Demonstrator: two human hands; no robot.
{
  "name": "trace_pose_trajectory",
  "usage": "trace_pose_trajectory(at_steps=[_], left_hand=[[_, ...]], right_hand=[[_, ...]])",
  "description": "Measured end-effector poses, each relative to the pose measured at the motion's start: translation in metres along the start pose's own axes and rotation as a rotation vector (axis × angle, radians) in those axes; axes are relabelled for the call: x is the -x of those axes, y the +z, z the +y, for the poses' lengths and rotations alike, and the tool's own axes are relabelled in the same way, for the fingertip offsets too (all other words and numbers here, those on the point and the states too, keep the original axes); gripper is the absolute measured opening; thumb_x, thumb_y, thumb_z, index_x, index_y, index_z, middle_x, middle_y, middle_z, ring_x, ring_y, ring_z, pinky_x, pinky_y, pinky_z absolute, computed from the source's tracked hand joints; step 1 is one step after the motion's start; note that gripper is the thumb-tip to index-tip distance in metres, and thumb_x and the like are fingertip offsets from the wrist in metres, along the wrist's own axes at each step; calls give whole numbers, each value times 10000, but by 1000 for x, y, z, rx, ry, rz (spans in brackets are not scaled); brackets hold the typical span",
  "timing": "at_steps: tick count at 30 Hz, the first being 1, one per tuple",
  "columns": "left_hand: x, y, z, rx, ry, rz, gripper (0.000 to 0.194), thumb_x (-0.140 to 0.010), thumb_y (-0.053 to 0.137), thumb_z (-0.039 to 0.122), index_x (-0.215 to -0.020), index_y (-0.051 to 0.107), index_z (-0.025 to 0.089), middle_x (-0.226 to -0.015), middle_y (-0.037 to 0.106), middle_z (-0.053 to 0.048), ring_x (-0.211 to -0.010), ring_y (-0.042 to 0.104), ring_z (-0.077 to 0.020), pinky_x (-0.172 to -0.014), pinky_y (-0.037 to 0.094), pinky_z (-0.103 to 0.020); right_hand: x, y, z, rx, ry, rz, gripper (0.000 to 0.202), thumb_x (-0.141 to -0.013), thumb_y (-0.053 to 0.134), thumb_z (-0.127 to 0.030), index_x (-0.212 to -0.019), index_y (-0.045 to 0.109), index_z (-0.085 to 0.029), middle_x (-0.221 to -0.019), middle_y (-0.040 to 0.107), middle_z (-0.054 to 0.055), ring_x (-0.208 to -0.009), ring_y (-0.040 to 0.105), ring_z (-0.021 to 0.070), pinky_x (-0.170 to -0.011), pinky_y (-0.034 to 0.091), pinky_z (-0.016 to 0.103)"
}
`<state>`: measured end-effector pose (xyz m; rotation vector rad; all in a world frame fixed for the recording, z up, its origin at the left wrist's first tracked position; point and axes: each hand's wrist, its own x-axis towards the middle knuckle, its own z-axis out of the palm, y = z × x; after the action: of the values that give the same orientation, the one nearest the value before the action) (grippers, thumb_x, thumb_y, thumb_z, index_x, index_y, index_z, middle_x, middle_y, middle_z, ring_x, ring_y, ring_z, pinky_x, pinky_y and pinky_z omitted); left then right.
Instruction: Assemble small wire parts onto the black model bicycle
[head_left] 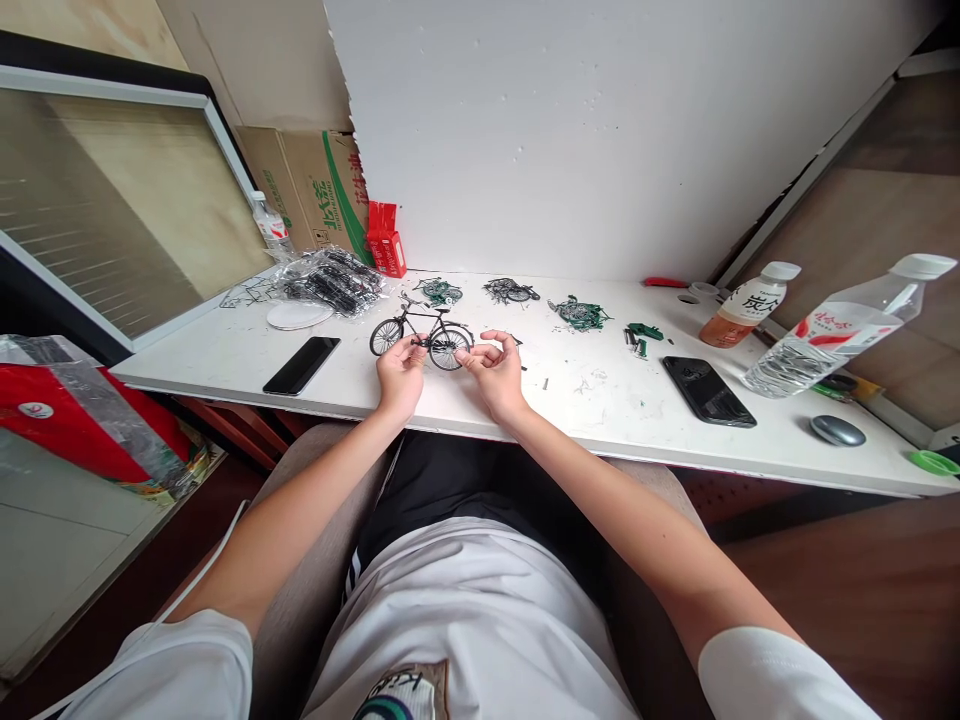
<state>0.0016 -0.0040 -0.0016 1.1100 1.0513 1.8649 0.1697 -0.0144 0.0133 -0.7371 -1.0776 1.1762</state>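
white shirt (480, 600) foremost, left fingers (406, 348) pinch the bicycle (433, 326) near its middle, right fingers (469, 361) its rear wheel (448, 347).

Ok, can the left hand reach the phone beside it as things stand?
Probably yes: no object shows between the left hand and the black phone, though that hand is at the model bicycle.

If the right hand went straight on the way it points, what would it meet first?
Probably the rear wheel of the model bicycle, just off the right hand's thumb tip, though depth leaves actual contact unclear.
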Motion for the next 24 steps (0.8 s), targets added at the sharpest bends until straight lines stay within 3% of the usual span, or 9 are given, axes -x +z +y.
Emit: trace_pose_trajectory(at_steps=[14,18,21,24], left_hand=[[-5,-4,-11,-107,85,-2,435,-820,871,438,-1111,827,118,-1161,823,-169,-1139,755,-310,-1065,574,-424],[-7,-4,-11,-84,66,-14,445,-827,870,435,-1127,811,111,-1178,813,-188,-1142,757,-310,-1047,581,-427],[-7,-4,-10,-91,72,-30,439,-834,869,431,-1138,795,124,-1188,811,-188,-1158,752,-303,-1032,584,-413],[-7,-4,-10,-105,78,-51,447,-840,865,444,-1145,775,130,-1206,806,-195,-1138,752,-292,-1010,586,-401]], right_hand=[[-3,-2,3,-42,-52,-14,687,-700,987,-535,-1119,498,-297,-862,696,-62,-854,712,161,-897,584,337],[-4,-1,7,-8,0,-39,722,-717,968,-572,-1201,505,-301,-991,693,-33,-872,712,156,-908,597,341],[-4,2,10,38,78,-47,846,-629,1031,-512,-1270,518,-308,-1200,697,16,-871,713,152,-896,621,354],[-3,2,11,2,139,-68,866,-600,1053,-474,-1263,529,-285,-1106,742,7,-861,729,161,-912,627,363]])
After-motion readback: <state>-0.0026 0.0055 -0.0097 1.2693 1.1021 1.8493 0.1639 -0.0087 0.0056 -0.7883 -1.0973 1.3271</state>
